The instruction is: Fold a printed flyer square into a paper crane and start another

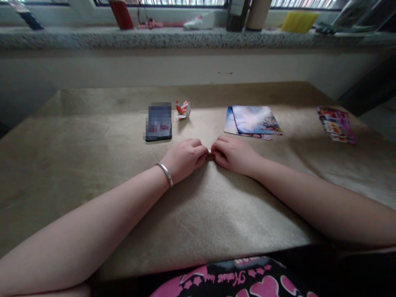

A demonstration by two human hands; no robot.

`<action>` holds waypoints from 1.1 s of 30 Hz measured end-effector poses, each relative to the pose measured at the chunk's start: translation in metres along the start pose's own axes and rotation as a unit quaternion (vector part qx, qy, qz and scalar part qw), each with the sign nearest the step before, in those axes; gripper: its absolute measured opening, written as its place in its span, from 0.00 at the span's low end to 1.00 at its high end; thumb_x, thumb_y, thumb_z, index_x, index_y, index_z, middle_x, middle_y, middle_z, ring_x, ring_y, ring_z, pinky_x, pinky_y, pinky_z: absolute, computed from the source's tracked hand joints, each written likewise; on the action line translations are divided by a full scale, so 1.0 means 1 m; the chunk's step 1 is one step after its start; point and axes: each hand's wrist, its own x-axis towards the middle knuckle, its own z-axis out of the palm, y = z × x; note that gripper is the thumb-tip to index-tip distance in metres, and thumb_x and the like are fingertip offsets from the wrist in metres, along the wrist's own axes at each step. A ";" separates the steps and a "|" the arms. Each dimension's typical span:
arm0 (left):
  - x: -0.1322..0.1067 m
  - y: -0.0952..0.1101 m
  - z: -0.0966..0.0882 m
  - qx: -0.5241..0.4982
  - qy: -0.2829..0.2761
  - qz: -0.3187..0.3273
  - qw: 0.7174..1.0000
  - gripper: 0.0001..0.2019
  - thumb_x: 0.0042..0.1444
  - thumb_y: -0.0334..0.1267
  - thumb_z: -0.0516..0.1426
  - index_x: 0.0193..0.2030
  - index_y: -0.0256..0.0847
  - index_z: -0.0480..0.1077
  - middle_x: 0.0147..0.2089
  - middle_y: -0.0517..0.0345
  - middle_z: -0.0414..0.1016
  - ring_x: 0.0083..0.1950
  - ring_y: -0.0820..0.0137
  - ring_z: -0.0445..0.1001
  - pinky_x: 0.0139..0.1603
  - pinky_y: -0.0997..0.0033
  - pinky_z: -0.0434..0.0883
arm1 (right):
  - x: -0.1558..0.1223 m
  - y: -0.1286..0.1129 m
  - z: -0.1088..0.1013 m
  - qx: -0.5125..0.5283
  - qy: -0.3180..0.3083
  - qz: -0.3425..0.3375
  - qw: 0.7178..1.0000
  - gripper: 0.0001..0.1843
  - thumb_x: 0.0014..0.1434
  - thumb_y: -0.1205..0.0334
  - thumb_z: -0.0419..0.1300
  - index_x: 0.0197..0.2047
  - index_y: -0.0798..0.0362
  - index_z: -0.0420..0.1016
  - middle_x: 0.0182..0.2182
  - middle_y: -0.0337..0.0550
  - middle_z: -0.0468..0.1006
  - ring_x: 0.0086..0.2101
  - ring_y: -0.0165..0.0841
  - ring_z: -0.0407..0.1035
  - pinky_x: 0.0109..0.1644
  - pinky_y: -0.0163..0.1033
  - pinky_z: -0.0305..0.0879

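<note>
Both hands meet low over the middle of the table, fingers pinched on a small, dark reddish-brown piece (210,156). Only a narrow strip of it shows between the fingertips, so its kind cannot be made out. My left hand (187,156), with a silver bangle (165,174) at the wrist, grips its left end. On the right end, my right hand (235,154) is closed the same way. Just beyond the left hand lies a phone-like dark slab (159,121), partly blurred out. Past the right hand rest several overlapping picture cards (255,119).
A folded red and white paper scrap (183,109) stands beside the dark slab. Colourful pink and purple packets or cards (336,124) lie at the table's right. Behind the cloth-covered table (77,165), a stone windowsill (173,39) holds a red container (121,14), bottles and a yellow block (299,21).
</note>
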 end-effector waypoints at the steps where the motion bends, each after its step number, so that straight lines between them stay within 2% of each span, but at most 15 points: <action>1: 0.000 0.000 0.001 -0.002 0.006 -0.005 1.000 0.08 0.60 0.34 0.53 0.37 0.36 0.73 0.33 0.54 0.73 0.35 0.69 0.70 0.38 0.71 0.68 | 0.001 0.001 0.001 0.011 -0.002 0.004 1.000 0.09 0.58 0.65 0.51 0.35 0.56 0.72 0.33 0.47 0.74 0.35 0.34 0.65 0.38 0.36 0.57; 4: 0.001 0.001 0.001 -0.004 0.010 -0.014 1.000 0.07 0.60 0.34 0.53 0.39 0.36 0.72 0.33 0.54 0.73 0.36 0.70 0.70 0.37 0.72 0.67 | 0.002 0.003 0.003 0.030 0.000 0.010 1.000 0.09 0.58 0.65 0.50 0.35 0.56 0.71 0.33 0.47 0.74 0.35 0.34 0.65 0.39 0.37 0.57; 7: 0.002 0.001 0.001 0.005 -0.004 -0.015 1.000 0.10 0.62 0.36 0.52 0.36 0.36 0.72 0.33 0.54 0.73 0.35 0.69 0.70 0.37 0.72 0.67 | 0.002 0.003 0.004 0.046 0.008 0.011 0.999 0.09 0.58 0.65 0.50 0.36 0.56 0.71 0.32 0.47 0.73 0.34 0.34 0.65 0.39 0.36 0.58; 13: 0.004 0.000 0.003 0.001 0.002 -0.028 1.000 0.10 0.62 0.36 0.51 0.36 0.36 0.73 0.33 0.53 0.73 0.37 0.67 0.69 0.40 0.69 0.67 | 0.002 0.004 0.005 0.076 0.036 0.033 0.996 0.09 0.60 0.66 0.51 0.36 0.56 0.71 0.33 0.47 0.71 0.35 0.34 0.65 0.40 0.36 0.60; 18: 0.005 -0.002 0.008 -0.036 0.018 -0.048 0.998 0.09 0.61 0.34 0.53 0.36 0.36 0.74 0.36 0.52 0.72 0.37 0.69 0.69 0.41 0.69 0.68 | 0.004 0.005 0.007 0.078 0.033 0.047 0.995 0.08 0.60 0.66 0.52 0.36 0.55 0.72 0.34 0.47 0.72 0.37 0.35 0.66 0.43 0.38 0.61; 24: 0.007 -0.006 0.012 -0.064 0.016 -0.069 0.995 0.08 0.59 0.34 0.54 0.35 0.36 0.75 0.35 0.52 0.72 0.37 0.67 0.69 0.43 0.67 0.68 | 0.004 0.007 0.007 0.094 0.026 0.081 0.992 0.07 0.59 0.65 0.56 0.36 0.56 0.75 0.34 0.46 0.73 0.37 0.35 0.67 0.42 0.38 0.62; 33: 0.007 -0.006 0.009 -0.076 -0.004 -0.080 0.994 0.07 0.59 0.37 0.57 0.37 0.36 0.75 0.37 0.51 0.73 0.40 0.65 0.70 0.46 0.64 0.68 | 0.002 0.009 0.004 0.095 0.036 0.070 0.992 0.07 0.58 0.64 0.59 0.36 0.55 0.78 0.33 0.46 0.74 0.35 0.33 0.67 0.40 0.37 0.62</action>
